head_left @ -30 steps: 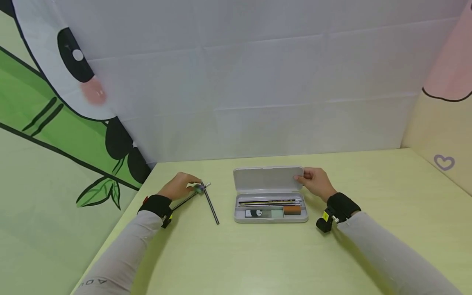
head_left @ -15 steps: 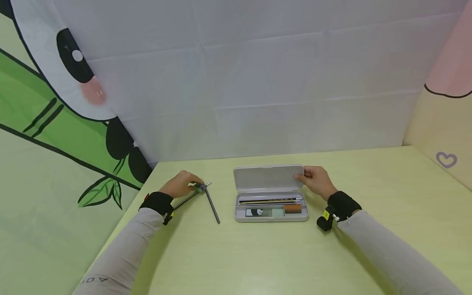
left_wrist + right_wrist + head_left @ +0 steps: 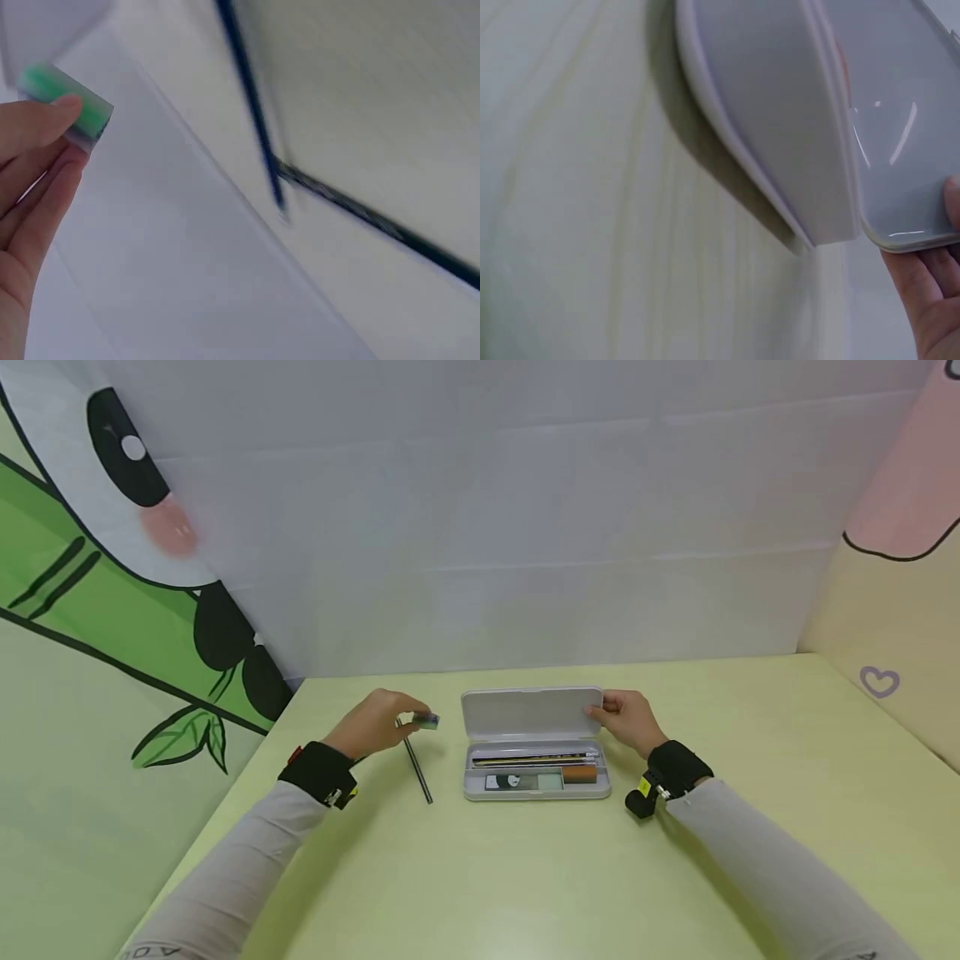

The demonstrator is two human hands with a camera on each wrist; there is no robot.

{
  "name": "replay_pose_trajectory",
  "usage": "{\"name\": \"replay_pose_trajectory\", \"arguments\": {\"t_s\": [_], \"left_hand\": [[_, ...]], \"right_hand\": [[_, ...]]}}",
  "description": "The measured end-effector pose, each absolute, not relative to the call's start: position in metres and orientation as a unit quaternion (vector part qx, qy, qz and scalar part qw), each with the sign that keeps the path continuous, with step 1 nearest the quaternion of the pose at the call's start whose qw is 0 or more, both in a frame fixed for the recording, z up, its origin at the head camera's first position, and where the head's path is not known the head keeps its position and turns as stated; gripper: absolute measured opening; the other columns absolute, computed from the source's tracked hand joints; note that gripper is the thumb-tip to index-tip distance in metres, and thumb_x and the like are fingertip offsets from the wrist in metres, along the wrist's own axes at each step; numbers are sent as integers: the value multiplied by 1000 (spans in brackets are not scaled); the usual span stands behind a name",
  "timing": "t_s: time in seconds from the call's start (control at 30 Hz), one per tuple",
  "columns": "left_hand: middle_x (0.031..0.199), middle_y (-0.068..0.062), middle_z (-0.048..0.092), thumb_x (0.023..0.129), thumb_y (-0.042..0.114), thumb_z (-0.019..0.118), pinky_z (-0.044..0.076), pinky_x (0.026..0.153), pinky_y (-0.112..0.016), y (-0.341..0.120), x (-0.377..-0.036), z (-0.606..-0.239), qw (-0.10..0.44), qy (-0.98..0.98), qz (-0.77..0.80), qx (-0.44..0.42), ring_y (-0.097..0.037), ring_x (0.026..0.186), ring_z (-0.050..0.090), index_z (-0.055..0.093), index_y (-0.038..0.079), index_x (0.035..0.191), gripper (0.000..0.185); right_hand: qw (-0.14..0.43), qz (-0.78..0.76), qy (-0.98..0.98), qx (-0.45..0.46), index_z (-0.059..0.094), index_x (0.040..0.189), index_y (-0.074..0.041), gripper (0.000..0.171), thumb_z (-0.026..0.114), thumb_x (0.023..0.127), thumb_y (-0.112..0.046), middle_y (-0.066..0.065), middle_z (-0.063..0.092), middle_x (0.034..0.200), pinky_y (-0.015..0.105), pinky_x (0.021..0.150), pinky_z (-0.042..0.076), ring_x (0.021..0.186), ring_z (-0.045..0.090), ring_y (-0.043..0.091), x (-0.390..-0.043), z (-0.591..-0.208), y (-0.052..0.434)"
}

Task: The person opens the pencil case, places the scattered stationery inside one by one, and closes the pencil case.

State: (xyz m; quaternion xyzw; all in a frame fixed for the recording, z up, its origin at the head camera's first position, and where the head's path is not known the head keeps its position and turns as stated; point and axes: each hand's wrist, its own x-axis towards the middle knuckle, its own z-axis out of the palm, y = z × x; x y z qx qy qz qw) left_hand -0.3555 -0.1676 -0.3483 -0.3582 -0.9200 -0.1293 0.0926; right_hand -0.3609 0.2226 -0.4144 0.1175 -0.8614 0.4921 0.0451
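A grey pencil case (image 3: 537,792) lies open mid-table with its lid (image 3: 525,714) raised. Inside are pencils (image 3: 534,758), an orange eraser (image 3: 579,773) and a pale green piece (image 3: 550,782). My right hand (image 3: 597,712) grips the lid's right edge; in the right wrist view its fingers (image 3: 930,300) show under the lid's rim (image 3: 900,238). My left hand (image 3: 415,720) pinches a small green eraser (image 3: 427,721) just above the table, left of the case. The left wrist view shows the eraser (image 3: 71,112) between my fingertips (image 3: 45,124).
A dark thin rod (image 3: 418,770) lies on the yellow-green table (image 3: 525,877) below my left hand; the left wrist view shows two such rods (image 3: 251,112) crossing. A white cloth backdrop (image 3: 487,527) closes the far side, and printed panels stand at the left and right.
My left hand has lifted the green eraser off the table by the rods and carried it right, toward the case. My right hand stays on the lid.
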Motion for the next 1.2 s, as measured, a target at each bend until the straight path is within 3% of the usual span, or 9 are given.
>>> {"name": "replay_pose_trajectory", "arguments": {"t_s": [0.27,0.6,0.9,1.1,1.2], "left_hand": [[97,-5,76,81,1,73,58,81,-31,-100,-337,-345,122,-873,-139,-452,-17,90,72,74,5,102,21],[94,-3,76,81,3,72,58,77,-25,-46,-334,-340,140,-854,-131,-484,-13,84,72,74,7,99,18],[89,-2,76,81,10,73,53,69,-20,1,-318,-340,39,-874,-129,-467,-10,76,68,76,9,97,16],[87,-2,76,77,7,75,50,67,-12,25,-313,-348,-17,-874,-120,-470,-7,75,67,78,8,94,17],[86,-1,76,75,4,75,50,67,-10,29,-312,-355,-26,-869,-127,-477,-6,76,68,78,8,92,18]], "right_hand": [[38,496,-861,101,61,120,10,34,62,93,-9,29,67,111,14,66,49,102,68,39,-365,-413,223],[29,498,-860,105,61,122,10,34,61,93,-9,29,67,112,15,67,49,103,67,39,-372,-409,228],[38,495,-862,103,62,120,9,33,62,93,-9,29,68,108,18,65,51,96,70,36,-368,-408,226],[51,489,-865,102,64,117,8,30,62,93,-10,28,70,103,18,61,47,77,68,14,-358,-409,224],[52,489,-865,99,64,117,8,30,62,93,-10,28,70,104,18,61,47,80,70,19,-355,-410,221]]}}
